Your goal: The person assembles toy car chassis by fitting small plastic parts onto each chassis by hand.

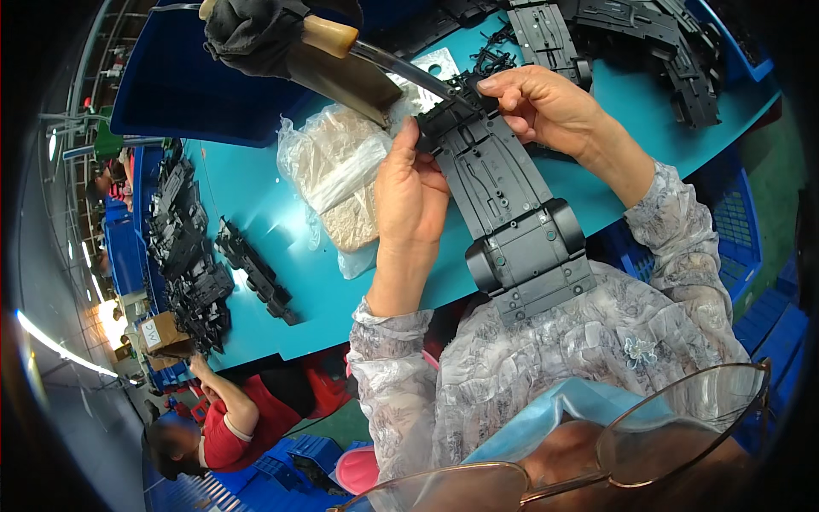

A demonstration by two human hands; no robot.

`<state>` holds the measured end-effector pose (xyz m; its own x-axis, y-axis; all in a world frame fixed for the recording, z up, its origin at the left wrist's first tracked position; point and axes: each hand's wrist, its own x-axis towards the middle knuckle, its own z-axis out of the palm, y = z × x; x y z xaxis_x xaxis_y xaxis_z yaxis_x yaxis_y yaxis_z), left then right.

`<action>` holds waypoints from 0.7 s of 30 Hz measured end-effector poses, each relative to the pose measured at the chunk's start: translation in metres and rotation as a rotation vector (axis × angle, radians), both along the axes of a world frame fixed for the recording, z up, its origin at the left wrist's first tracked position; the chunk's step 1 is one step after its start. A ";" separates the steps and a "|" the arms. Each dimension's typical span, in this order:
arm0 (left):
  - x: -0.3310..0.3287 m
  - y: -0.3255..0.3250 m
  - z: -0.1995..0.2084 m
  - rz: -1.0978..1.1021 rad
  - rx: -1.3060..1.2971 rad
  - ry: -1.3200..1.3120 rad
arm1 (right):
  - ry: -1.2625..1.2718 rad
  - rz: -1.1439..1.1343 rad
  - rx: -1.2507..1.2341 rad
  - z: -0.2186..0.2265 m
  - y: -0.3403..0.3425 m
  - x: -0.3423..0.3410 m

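A long black plastic chassis part (503, 183) slants between my two hands, its near end against my clothing. My left hand (411, 192) grips its left edge near the far end, thumb up along the side. My right hand (553, 107) pinches the far right corner between thumb and fingers. Just above that end, a metal rod (401, 66) with a wooden handle (329, 37) reaches down toward the part. I cannot tell whether the rod touches it. Dark cloth (256, 38) is wrapped behind the handle, and a flat brownish blade-like plate (337, 81) hangs below.
On the teal table (328, 311) lies a clear plastic bag (333, 162) with beige contents. Black parts (183, 243) are heaped at the left, more (640, 38) at the far right. A blue bin (196, 94) stands far left. A person in red (243, 418) sits at the left.
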<state>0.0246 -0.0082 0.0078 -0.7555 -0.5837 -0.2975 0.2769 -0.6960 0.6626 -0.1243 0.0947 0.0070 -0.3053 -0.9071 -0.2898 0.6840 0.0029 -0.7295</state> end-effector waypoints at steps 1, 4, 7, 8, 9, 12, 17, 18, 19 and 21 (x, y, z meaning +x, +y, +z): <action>0.000 0.000 0.000 0.001 0.000 0.000 | 0.006 0.000 -0.008 -0.001 0.000 0.000; -0.001 0.001 0.002 -0.010 -0.015 0.025 | 0.004 -0.015 -0.001 0.002 0.000 0.001; -0.001 0.001 0.003 -0.010 -0.029 0.016 | -0.008 -0.013 -0.019 0.002 0.000 0.002; -0.001 0.002 0.004 -0.013 -0.026 0.016 | -0.009 -0.013 -0.018 0.001 0.000 0.001; -0.001 0.002 0.004 -0.016 -0.024 0.016 | -0.018 -0.011 -0.027 0.001 0.001 0.001; 0.000 0.002 0.004 -0.006 -0.021 0.015 | -0.025 -0.006 -0.022 0.002 0.000 0.001; -0.001 0.002 0.004 0.009 -0.011 0.007 | -0.021 -0.013 -0.003 0.001 0.000 0.001; -0.001 0.002 0.004 0.013 -0.010 0.003 | -0.021 -0.015 -0.005 0.002 0.000 0.001; -0.001 0.003 0.005 0.013 -0.010 0.003 | -0.022 -0.015 -0.007 0.002 0.001 0.001; -0.001 0.003 0.005 0.017 -0.023 0.000 | -0.021 -0.010 -0.010 0.002 0.001 0.001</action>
